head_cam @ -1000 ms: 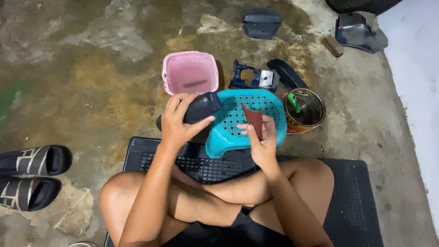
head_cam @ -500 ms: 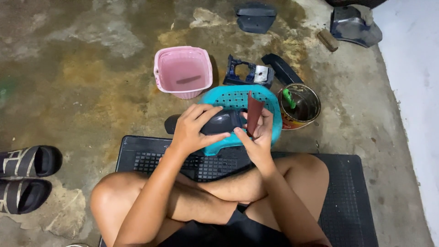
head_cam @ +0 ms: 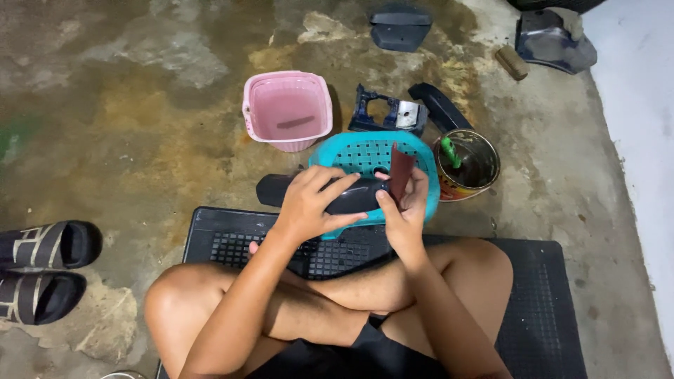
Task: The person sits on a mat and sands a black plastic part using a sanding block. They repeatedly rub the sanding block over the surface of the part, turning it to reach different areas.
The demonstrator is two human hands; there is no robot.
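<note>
In the head view, a long black plastic part [head_cam: 330,196] is held over the teal perforated basket [head_cam: 365,151], just above the front edge of the black rubber mat [head_cam: 547,295]. The left hand [head_cam: 309,203] is closed over the top of the part, with the fingers curled around it. The right hand [head_cam: 407,203] is met at the part's right end; a dark reddish-brown sheet [head_cam: 401,172] — probably sandpaper — is pinched upright between its thumb and fingers.

Compared with one second ago, the part is no longer lifted apart at the left: it is now brought lower and level, and the two hands are closed together on it. The sheet is now touching, or almost touching, the end of the part, so it is judged that rubbing of this end is in hand.

Behind the basket, a pink tub [head_cam: 288,109] with water and a rusty tin can [head_cam: 467,165] with a green-handled tool are seen. Dark sandals [head_cam: 42,267] are lying at the left.
</note>
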